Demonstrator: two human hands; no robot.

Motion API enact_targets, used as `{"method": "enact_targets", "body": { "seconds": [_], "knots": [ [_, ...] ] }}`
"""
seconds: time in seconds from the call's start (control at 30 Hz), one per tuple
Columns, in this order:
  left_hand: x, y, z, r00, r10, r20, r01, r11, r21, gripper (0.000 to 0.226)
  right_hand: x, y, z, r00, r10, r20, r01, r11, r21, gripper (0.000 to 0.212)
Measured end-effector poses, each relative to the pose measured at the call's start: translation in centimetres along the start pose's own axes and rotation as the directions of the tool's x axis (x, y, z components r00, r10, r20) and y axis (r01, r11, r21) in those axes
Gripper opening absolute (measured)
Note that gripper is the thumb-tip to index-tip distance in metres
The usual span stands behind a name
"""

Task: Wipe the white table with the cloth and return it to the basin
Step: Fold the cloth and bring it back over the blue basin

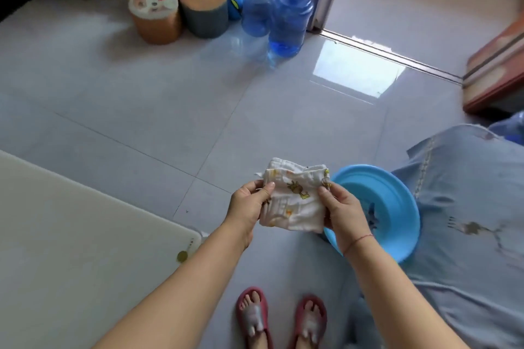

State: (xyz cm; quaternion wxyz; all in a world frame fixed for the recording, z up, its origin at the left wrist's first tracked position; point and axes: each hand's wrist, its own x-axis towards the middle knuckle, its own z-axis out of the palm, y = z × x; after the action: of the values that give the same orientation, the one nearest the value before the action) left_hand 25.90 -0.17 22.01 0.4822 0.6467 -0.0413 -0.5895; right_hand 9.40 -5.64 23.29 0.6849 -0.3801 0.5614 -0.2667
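Observation:
A folded white cloth (295, 195) with yellow and brown animal prints hangs in the air in front of me. My left hand (249, 204) pinches its left edge and my right hand (343, 212) pinches its right edge. A round blue basin (391, 207) rests on a blue bedspread just right of and behind my right hand. The white table (71, 235) fills the lower left, its rounded corner near my left forearm.
Two blue water jugs (286, 17) and several round stools (156, 14) stand at the far side of the tiled floor. A blue bedspread (467, 235) covers the right. A small gold disc (182, 256) lies at the table corner. My feet in red slippers (280, 317) stand below.

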Motion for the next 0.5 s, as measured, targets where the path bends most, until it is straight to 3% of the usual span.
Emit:
{"method": "enact_targets", "body": {
  "seconds": [0.23,0.5],
  "knots": [
    [2.9,-8.3,9.8,0.981,-0.14,0.136,0.091,0.945,0.314,0.016,0.2,6.8,-13.0,0.957,0.096,-0.274,-0.108,0.994,-0.028,0.02],
    [6.0,-19.9,16.5,0.98,-0.139,0.14,0.015,0.759,0.651,0.013,1.0,16.7,-23.1,0.918,0.18,-0.354,-0.208,0.977,-0.043,0.02]
  ]
}}
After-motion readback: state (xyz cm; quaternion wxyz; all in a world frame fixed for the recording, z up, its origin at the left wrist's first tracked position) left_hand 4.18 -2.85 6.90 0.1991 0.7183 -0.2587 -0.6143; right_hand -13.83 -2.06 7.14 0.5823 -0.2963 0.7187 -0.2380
